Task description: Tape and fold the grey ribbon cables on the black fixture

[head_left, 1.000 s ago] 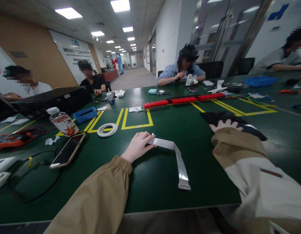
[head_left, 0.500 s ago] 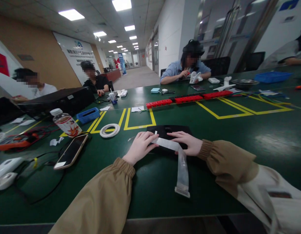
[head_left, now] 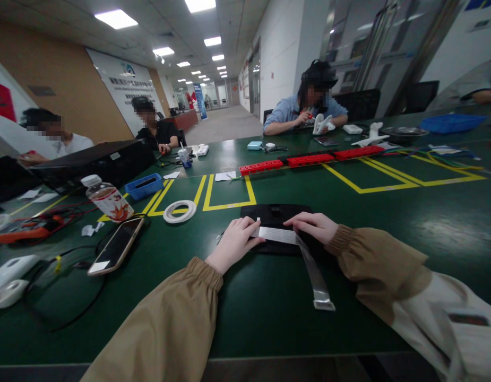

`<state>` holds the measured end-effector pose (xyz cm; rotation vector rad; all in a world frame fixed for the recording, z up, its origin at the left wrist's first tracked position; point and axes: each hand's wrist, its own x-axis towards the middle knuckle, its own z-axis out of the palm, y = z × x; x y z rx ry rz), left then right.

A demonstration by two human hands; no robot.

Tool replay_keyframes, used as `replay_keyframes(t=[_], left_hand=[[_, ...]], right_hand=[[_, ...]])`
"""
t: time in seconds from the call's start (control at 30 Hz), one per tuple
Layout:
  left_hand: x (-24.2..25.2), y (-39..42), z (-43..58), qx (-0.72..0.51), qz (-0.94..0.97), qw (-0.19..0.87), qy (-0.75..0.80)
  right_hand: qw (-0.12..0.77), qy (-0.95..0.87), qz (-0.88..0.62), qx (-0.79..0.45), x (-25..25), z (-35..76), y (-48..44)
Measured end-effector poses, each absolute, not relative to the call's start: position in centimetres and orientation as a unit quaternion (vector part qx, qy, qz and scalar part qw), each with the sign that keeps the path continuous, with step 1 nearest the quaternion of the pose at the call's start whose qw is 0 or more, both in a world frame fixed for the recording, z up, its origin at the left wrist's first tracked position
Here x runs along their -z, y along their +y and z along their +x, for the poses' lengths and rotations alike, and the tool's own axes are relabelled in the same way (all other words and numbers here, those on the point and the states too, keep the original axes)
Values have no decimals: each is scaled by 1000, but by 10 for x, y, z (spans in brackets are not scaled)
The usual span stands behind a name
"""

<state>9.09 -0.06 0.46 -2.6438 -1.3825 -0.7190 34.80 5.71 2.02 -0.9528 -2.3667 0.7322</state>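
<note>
Left fingers (head_left: 247, 228) pinch a ribbon cable (head_left: 277, 235) over a black panel (head_left: 275, 215); right fingers (head_left: 303, 219) sit at the bend, grip unclear. People (head_left: 285, 116) line the green surface (head_left: 265, 307).

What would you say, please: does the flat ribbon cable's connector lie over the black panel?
No, the connector of the flat ribbon cable shows against the green tabletop, nearer the camera than the black panel.

My flat silver-grey ribbon cable (head_left: 278, 235) looks like smooth, glossy plastic; the black rectangular panel (head_left: 253, 211) looks like matt plastic. My loose tan sleeves (head_left: 165, 318) are creased matt cloth, the green tabletop (head_left: 265, 313) smooth and shiny.
</note>
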Motion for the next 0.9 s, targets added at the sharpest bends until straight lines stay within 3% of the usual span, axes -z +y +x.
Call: replay_keyframes(t=[0.9], left_hand=[[-14,-12,97,187,-872,64,-449]], right_hand=[[229,-911,-296,-175,-4,348,66]])
